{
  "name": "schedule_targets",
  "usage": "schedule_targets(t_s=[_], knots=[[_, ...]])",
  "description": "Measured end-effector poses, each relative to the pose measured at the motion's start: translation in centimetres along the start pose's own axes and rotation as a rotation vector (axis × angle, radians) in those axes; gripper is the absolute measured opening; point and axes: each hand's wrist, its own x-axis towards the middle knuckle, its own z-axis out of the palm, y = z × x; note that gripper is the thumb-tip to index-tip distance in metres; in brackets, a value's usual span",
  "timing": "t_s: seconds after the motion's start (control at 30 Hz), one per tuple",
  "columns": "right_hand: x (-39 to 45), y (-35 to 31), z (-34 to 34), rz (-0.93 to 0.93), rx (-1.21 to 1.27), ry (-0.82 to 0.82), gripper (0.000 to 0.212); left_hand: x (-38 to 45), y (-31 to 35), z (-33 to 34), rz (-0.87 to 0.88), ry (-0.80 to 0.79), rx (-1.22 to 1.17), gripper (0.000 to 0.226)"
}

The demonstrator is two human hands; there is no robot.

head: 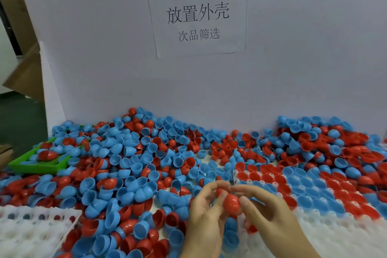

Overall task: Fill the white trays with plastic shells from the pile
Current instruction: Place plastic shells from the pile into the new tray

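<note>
A big pile of red and blue plastic shells covers the table. Low in the middle, my left hand and my right hand meet and both pinch a red shell; a second red piece shows between the fingertips of my left hand. On the right lies a white tray, whose far rows hold red and blue shells while its near rows show bare cups. Another white tray lies at the lower left, with bare cups.
A green tray with a few shells in it sits at the left edge, half buried by the pile. A white board with a paper sign stands upright behind the pile. Cardboard boxes stand at the far left.
</note>
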Motion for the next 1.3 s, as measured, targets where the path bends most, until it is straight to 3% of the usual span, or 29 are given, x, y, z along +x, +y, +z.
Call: schedule_targets(t_s=[0.1,0.27,0.43,0.67,0.93,1.0,1.07,1.17,1.23,1.27,1.3], knots=[[-0.6,0.3,-0.1,0.012,0.094,0.001,0.021,0.0,-0.2,-0.1,0.054,-0.023,0.084,0.028],[-1.2,0.7,0.0,-0.061,0.043,0.155,0.047,0.0,-0.3,0.0,0.007,-0.066,-0.05,0.034],[-1.4,1.0,0.1,-0.131,0.051,0.222,0.058,0.0,-0.2,0.0,0.005,-0.102,-0.096,0.028],[-1.6,0.7,0.3,-0.172,0.11,0.253,0.066,-0.1,-0.2,0.2,0.004,-0.156,-0.24,0.035],[-1.5,0.7,0.2,-0.174,0.148,0.265,0.037,-0.1,-0.2,0.2,0.018,-0.156,-0.211,0.032],[-1.4,0.6,0.2,-0.142,0.121,0.288,0.027,-0.2,-0.1,0.2,0.052,-0.12,0.025,0.024],[-1.3,0.8,0.1,-0.09,0.061,0.291,0.02,-0.3,-0.1,0.0,0.11,-0.106,0.411,0.012],[-1.0,1.5,-0.2,-0.075,-0.024,0.343,0.011,-0.5,0.2,-0.3,0.164,-0.14,0.827,0.011],[-0.9,1.8,-0.6,-0.074,-0.051,0.394,0.011,-0.5,1.5,0.0,0.183,-0.04,0.765,0.004],[-0.8,1.8,-0.7,-0.072,-0.065,0.408,0.013,-0.2,2.5,-0.1,0.209,0.079,0.618,0.008],[-0.8,1.9,-0.8,-0.069,-0.073,0.416,0.014,0.1,3.7,-0.5,0.241,0.187,0.402,0.03]])
